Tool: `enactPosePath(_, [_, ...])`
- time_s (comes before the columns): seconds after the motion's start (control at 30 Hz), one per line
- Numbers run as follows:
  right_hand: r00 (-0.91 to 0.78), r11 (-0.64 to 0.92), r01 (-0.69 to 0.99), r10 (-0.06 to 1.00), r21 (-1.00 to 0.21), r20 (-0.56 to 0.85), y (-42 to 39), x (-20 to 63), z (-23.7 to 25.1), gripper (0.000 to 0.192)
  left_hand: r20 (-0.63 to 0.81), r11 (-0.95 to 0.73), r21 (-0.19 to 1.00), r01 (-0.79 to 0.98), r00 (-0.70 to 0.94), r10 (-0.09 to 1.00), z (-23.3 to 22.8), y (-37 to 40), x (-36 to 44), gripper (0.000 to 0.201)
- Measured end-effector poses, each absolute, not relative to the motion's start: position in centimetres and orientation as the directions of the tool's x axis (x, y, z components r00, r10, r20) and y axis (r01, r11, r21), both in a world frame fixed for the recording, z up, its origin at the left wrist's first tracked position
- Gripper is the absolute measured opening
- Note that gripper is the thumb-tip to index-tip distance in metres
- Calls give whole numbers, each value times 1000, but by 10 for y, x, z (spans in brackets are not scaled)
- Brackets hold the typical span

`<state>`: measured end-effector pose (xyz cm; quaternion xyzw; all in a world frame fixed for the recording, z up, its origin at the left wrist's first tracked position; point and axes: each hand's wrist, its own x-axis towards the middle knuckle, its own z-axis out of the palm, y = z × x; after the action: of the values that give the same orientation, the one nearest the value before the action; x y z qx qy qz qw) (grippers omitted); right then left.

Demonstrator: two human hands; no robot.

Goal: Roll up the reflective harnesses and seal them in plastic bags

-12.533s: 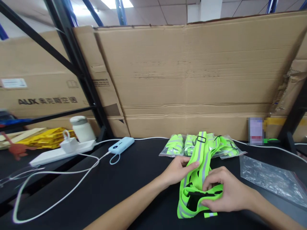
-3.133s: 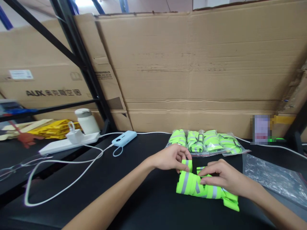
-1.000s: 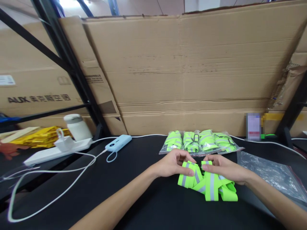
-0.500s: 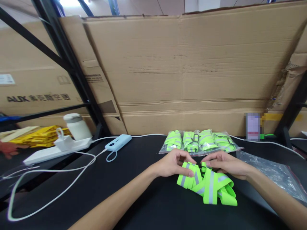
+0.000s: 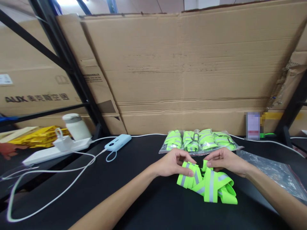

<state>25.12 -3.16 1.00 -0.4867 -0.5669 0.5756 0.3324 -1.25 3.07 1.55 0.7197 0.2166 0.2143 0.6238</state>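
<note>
A neon-green reflective strap (image 5: 211, 187) with silver stripes lies loosely folded on the black table. My left hand (image 5: 176, 163) grips its folded left end, thumb in front and fingers behind. Between thumb and fingers of my right hand (image 5: 222, 161) is a short green end of the same strap, raised at the top of the bundle. A small dark part, partly hidden, shows between the two hands. Just behind them, several similar folded straps lie in clear plastic bags (image 5: 199, 140).
A flat clear plastic bag (image 5: 271, 172) lies to the right. On the left are a light-blue power bank (image 5: 118, 142), a white cable (image 5: 45, 172), a power strip (image 5: 35, 155) and a white bottle (image 5: 77, 126). A cardboard wall (image 5: 187, 70) stands at the back.
My right hand has moved slightly up and right, drawing the short strap end a little higher. My left hand stays in place on the folded end.
</note>
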Motion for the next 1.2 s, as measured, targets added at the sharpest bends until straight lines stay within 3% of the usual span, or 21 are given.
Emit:
enactPosePath(0.23, [-268,156,221,959,-963,94,-28,243,5,31,0,-145,984,108,803,597,18,31,-14,35])
enactPosePath(0.4, [-214,309,244,942,-919,260,-28,238,5,25,67,-254,961,111,795,603,18,33,-15,32])
enactPosePath(0.67, [-257,265,260,946,-928,198,-33,235,12,23,80,-251,963,98,787,611,16,35,-14,33])
enactPosePath(0.9, [-261,418,477,907,-773,330,-41,236,14,19,57,-253,958,136,775,630,13,36,-14,36])
enactPosePath(1.07, [-237,356,363,929,-861,284,-43,236,19,15,58,-246,960,130,771,634,15,35,-14,33])
enactPosePath(1.2, [-252,440,332,894,-834,371,-43,236,24,7,38,-185,977,111,754,656,18,33,-12,31])
